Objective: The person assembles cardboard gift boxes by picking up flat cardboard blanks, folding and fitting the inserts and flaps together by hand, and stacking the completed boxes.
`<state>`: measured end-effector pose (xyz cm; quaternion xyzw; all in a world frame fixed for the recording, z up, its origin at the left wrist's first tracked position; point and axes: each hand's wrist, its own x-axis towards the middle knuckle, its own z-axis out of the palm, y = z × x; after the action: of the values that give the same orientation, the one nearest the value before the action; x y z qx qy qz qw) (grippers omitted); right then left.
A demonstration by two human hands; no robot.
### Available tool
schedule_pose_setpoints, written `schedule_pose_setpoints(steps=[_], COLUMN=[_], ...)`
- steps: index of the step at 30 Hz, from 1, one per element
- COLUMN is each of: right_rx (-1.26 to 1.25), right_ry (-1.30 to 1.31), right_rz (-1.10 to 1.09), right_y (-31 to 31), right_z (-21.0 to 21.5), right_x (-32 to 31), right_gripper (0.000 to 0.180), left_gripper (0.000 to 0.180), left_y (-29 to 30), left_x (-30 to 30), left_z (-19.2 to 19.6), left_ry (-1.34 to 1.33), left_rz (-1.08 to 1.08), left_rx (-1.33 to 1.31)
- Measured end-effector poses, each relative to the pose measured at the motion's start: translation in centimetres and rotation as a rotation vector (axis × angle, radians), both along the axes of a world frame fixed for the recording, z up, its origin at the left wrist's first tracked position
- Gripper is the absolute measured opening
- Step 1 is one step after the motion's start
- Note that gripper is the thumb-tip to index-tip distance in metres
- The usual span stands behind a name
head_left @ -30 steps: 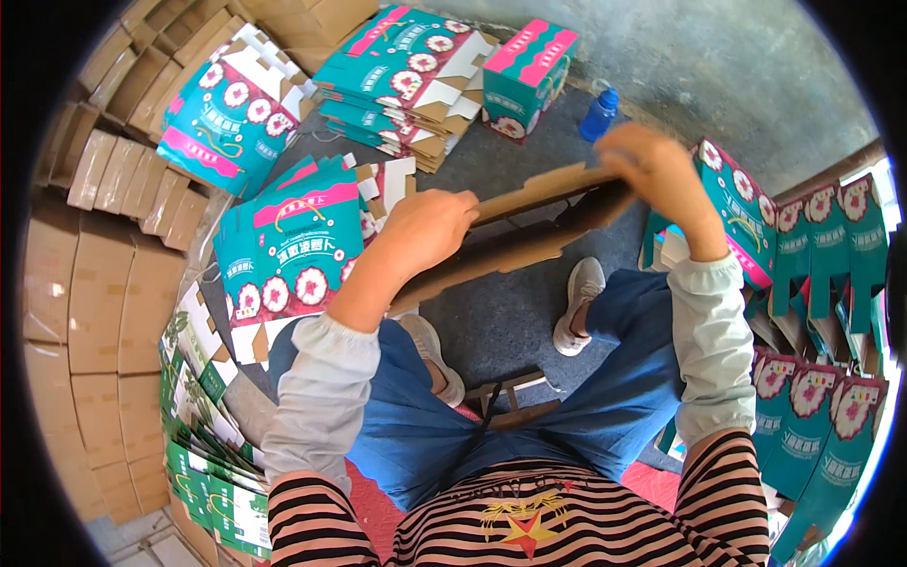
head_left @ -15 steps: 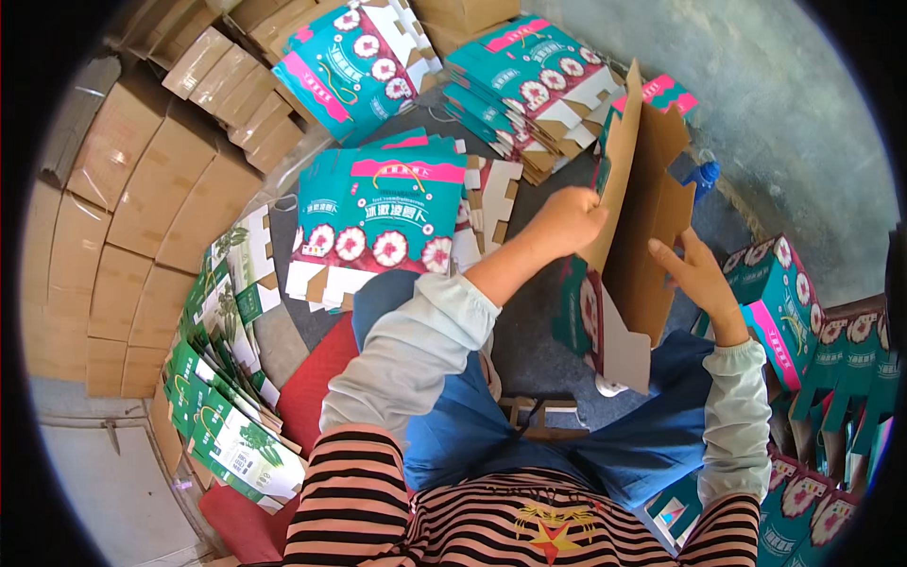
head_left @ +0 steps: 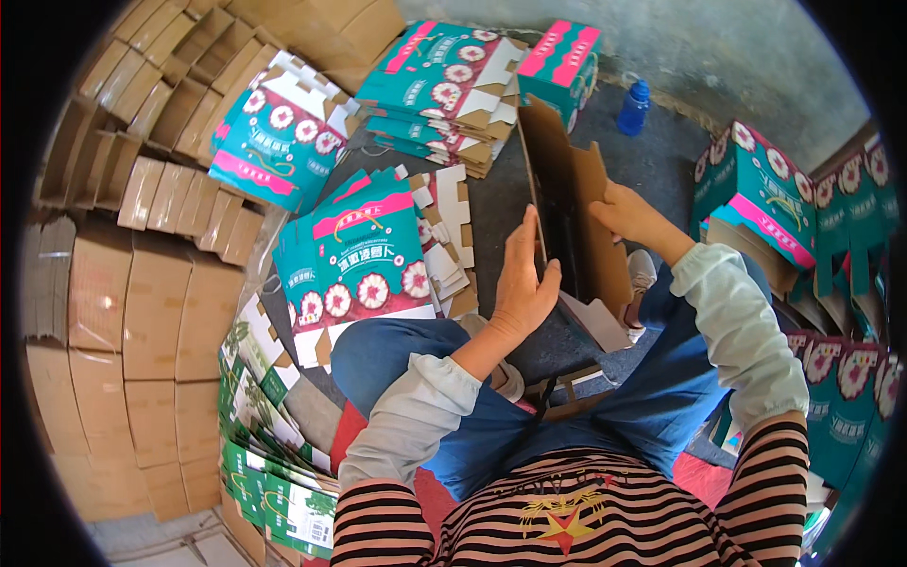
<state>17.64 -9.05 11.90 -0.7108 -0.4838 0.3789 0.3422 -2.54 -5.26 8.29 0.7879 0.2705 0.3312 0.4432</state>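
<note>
The right hand (head_left: 631, 215) gripped the box (head_left: 584, 180) at one edge while the spread left hand (head_left: 525, 288) seemingly touched another, floor (head_left: 652, 170) beyond.

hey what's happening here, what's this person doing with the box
Someone seated has an open cardboard box between two bare hands. The right hand holds its right side; the left hand is open at its left side. Flattened teal cartons lie to the left.

Black-and-pink striped top (head_left: 605, 491), pale sleeve covers (head_left: 416, 413), blue trousers (head_left: 652, 411)
</note>
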Motion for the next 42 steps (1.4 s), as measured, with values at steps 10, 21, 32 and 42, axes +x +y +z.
schedule_pose_setpoints(steps=[10,21,32,42], right_rx=[0.144,-0.003,-0.039,-0.067], right_ry=[-0.066,-0.294,-0.436,-0.421], right_rz=[-0.131,-0.143,-0.136,-0.188], right_y=[1.5,4.8,5.4,5.6], right_z=[-0.2,-0.1,0.4,-0.2], right_x=[3.9,7.4,7.8,8.6], right_gripper=[0.029,0.027,0.032,0.033], left_gripper=[0.05,0.049,0.07,0.07], left_y=[-0.5,-0.4,-0.3,-0.7], left_x=[-0.9,0.2,0.9,2.3], left_z=[0.2,1.3,1.4,0.9], left_ry=[0.163,0.261,0.283,0.277], left_rz=[-0.005,-0.053,-0.135,-0.201], left_rx=[0.369,0.485,0.657,0.658])
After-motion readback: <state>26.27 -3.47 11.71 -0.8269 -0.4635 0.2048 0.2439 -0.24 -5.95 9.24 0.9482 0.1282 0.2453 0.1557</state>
